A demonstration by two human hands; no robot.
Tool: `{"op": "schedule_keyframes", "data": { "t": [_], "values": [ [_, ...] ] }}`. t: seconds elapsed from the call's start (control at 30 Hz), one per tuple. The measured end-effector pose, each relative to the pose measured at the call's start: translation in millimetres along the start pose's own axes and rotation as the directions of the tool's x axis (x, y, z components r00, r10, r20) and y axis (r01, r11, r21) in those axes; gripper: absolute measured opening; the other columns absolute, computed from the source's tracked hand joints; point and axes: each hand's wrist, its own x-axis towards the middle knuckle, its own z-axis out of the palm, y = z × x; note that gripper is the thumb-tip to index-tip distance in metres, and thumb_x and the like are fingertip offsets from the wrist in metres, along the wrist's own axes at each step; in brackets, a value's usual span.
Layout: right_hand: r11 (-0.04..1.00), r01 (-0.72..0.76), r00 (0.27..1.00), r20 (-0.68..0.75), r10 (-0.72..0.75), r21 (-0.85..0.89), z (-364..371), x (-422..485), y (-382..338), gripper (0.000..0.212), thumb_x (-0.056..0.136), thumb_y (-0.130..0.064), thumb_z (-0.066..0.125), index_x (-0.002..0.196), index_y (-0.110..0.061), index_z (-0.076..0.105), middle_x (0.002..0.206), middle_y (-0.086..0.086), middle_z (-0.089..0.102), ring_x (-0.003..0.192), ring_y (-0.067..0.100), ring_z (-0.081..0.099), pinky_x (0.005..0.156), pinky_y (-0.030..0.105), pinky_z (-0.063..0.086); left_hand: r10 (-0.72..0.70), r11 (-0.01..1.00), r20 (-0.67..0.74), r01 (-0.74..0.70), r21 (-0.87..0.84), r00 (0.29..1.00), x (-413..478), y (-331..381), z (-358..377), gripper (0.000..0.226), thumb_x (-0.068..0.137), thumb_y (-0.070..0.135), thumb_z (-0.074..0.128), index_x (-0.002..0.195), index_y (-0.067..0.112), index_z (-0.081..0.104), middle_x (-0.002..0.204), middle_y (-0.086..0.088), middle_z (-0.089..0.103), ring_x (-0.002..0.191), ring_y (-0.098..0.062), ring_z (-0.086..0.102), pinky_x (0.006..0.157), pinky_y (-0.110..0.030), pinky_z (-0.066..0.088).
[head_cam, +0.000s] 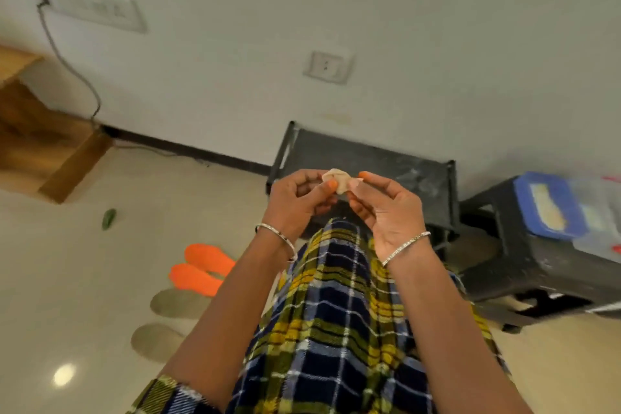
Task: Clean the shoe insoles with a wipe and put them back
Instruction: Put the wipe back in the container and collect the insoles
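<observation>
A small crumpled wipe (pixel 339 182) is pinched between the thumb and fingertips of the left hand (pixel 299 202) and, at its other edge, by the right hand (pixel 386 212). Both are raised over a plaid-covered lap. Two orange insoles (pixel 196 279) and two grey insoles (pixel 178 302) are laid on the floor (pixel 67 262) to the left, well apart from the hands. The wipe appears bunched and discoloured. If it is pulled open too hard it may be torn, and if it is already soiled, dirt may be smeared back onto the insoles. Since the pairs lie close together, they could be mixed up on return. No shoes can be made out in the blurred view.
</observation>
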Motion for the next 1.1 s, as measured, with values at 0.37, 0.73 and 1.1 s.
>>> {"op": "schedule_keyframes", "data": {
  "t": [0.37, 0.73, 1.1],
  "values": [
    [0.944, 0.326, 0.94, -0.128, -0.317, 0.052, -141, -41, -86, 0.021, 0.085, -0.014, 0.074, 0.101, -0.001, 0.073, 0.089, 0.013, 0.075, 0.08, 0.019, 0.072, 0.072, 0.027, 0.057, 0.023, 0.992, 0.272, -0.056, 0.116, 0.962, -42, 23, 178, 0.017, 0.093, 0.016, 0.066, 0.107, 0.01, 0.073, 0.097, -0.006, 0.076, 0.091, -0.016, 0.072, 0.074, -0.028, 0.058],
    [0.879, 0.477, 0.856, -0.238, -0.46, 0.016, -280, -97, -147, 0.019, 0.084, -0.007, 0.072, 0.103, -0.006, 0.074, 0.101, 0.008, 0.076, 0.097, 0.021, 0.072, 0.081, 0.026, 0.057, 0.028, 0.971, 0.537, -0.151, 0.186, 0.843, -88, 5, 329, 0.018, 0.093, 0.016, 0.066, 0.108, 0.01, 0.072, 0.092, -0.005, 0.077, 0.086, -0.012, 0.072, 0.068, -0.022, 0.056],
    [0.879, 0.466, 0.833, -0.287, -0.474, -0.098, -336, -93, -171, 0.025, 0.091, -0.016, 0.068, 0.112, -0.004, 0.065, 0.093, 0.01, 0.076, 0.094, 0.022, 0.073, 0.093, 0.04, 0.056, -0.028, 0.977, 0.533, -0.089, 0.193, 0.846, -88, -14, 395, 0.015, 0.084, 0.022, 0.076, 0.098, 0.018, 0.075, 0.077, 0.002, 0.075, 0.072, -0.007, 0.071, 0.061, -0.016, 0.052]
  ]
}}
